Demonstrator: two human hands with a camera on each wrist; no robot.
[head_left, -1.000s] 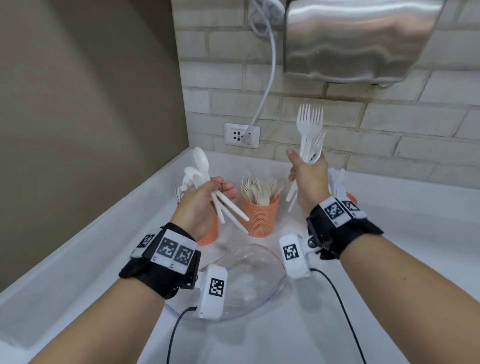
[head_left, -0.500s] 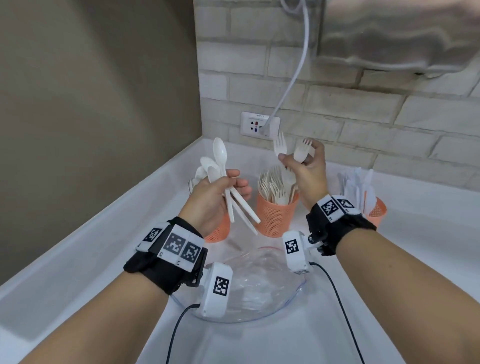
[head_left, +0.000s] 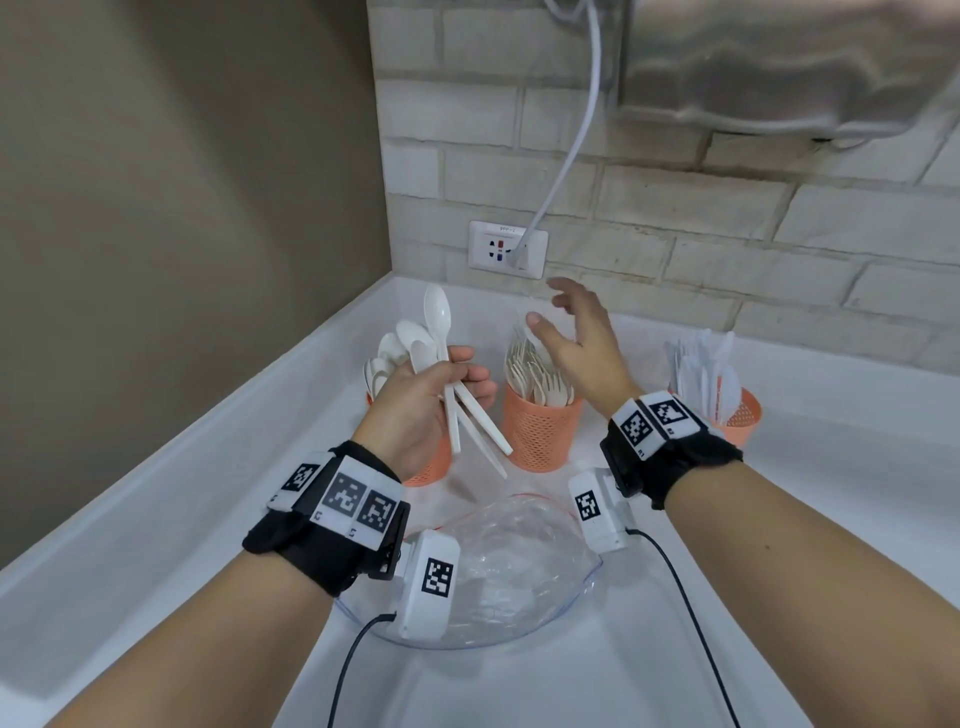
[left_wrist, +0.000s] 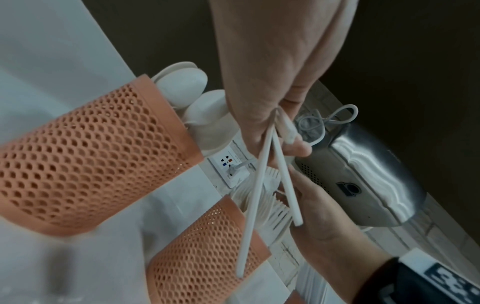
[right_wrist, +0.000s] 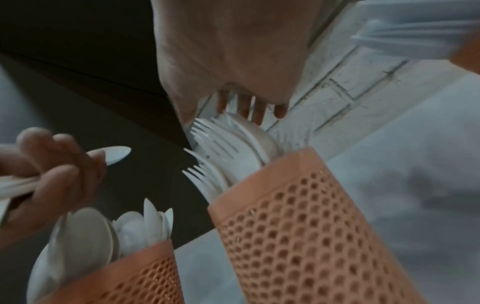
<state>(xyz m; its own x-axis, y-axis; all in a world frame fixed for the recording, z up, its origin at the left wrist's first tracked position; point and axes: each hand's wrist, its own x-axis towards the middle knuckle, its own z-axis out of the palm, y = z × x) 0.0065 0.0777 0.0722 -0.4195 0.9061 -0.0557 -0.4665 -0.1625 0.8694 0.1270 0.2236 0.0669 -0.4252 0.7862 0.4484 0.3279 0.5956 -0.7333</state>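
Observation:
My left hand (head_left: 431, 400) grips a bunch of white plastic spoons (head_left: 439, 332) by their handles (left_wrist: 262, 174), bowls up, above the left orange mesh cup (head_left: 426, 462), which holds more spoons (left_wrist: 182, 90). My right hand (head_left: 571, 332) hovers empty with fingers spread just above the middle orange mesh cup (head_left: 540, 431), which is full of white forks (right_wrist: 221, 144). A third orange cup (head_left: 740, 415) at the right holds white knives (head_left: 701, 369). In the right wrist view the straight fingers (right_wrist: 259, 111) stand over the fork tines.
A clear plastic bowl (head_left: 524, 571) sits on the white counter (head_left: 779, 597) under my wrists. A brown wall is on the left, a brick wall behind with a socket (head_left: 508, 249) and cable (head_left: 566, 156). A steel hand dryer (head_left: 779, 62) hangs at upper right.
My right hand carried a bunch of forks down into the middle cup, let them go and opened above it. My left hand kept hold of the spoons.

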